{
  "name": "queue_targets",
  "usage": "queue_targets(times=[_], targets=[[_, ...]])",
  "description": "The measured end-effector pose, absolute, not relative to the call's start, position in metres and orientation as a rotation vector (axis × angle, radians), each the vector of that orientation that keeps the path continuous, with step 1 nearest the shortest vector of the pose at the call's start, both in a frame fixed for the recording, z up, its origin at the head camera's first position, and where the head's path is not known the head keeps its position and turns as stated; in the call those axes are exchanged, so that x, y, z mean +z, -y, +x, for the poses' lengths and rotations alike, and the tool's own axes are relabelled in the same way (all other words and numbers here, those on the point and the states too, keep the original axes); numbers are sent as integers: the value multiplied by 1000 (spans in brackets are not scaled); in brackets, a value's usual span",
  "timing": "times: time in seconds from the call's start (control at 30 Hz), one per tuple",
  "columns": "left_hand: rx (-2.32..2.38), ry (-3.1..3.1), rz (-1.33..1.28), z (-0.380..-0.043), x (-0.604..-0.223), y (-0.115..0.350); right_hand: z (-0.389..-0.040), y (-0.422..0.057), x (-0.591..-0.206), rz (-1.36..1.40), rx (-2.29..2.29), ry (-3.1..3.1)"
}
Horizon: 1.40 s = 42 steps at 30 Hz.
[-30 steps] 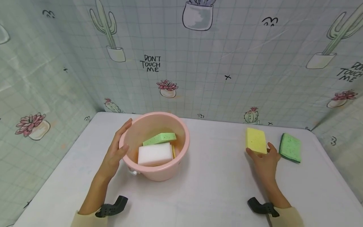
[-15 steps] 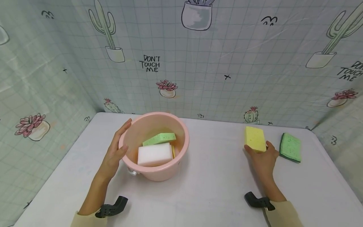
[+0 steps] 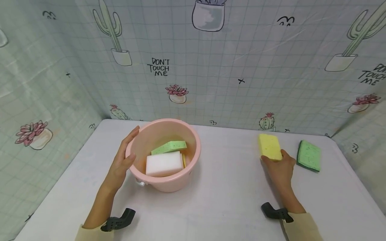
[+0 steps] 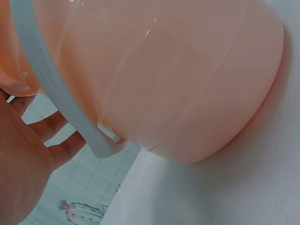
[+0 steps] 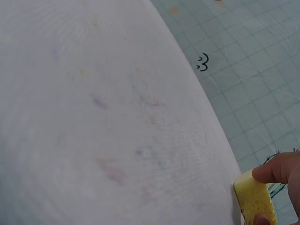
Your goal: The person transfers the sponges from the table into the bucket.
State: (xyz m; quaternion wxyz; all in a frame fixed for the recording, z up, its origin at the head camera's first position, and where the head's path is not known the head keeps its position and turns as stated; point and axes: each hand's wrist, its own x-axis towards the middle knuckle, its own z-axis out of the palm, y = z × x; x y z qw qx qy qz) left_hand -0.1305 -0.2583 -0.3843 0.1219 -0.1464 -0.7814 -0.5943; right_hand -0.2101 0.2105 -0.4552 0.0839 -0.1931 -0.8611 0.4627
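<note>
A pink bucket [image 3: 167, 182] stands left of centre, holding a white sponge [image 3: 164, 164], a light green sponge [image 3: 169, 147] and a sliver of something yellow. My left hand [image 3: 120, 165] rests against the bucket's left side, fingers fairly straight and thumb tip at the rim. In the left wrist view, those fingers show behind the bucket's pale handle [image 4: 61, 98]. Over to the right, my right hand [image 3: 280, 169] pinches a yellow sponge [image 3: 269, 147] by its near end, between thumb and fingers. The right wrist view shows the sponge upright, at the lower right corner.
A green sponge [image 3: 309, 156] with a dark underside lies on the white table [image 3: 224, 201], just right of my right hand. Behind the table hangs a grid-patterned cloth [image 3: 208, 83] printed with cacti. Black wrist mounts [image 3: 118, 221] sit on both forearms.
My right hand has shifted slightly left and away from me with the yellow sponge, now farther from the green one. The left hand and bucket have stayed in place.
</note>
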Motion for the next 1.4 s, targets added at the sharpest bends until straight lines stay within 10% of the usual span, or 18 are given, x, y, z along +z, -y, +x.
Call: queue_targets(times=[1.4], targets=[[-1755, 2295, -429, -132, -386, 261, -197, -198, -410, -266, 1465, 2650]])
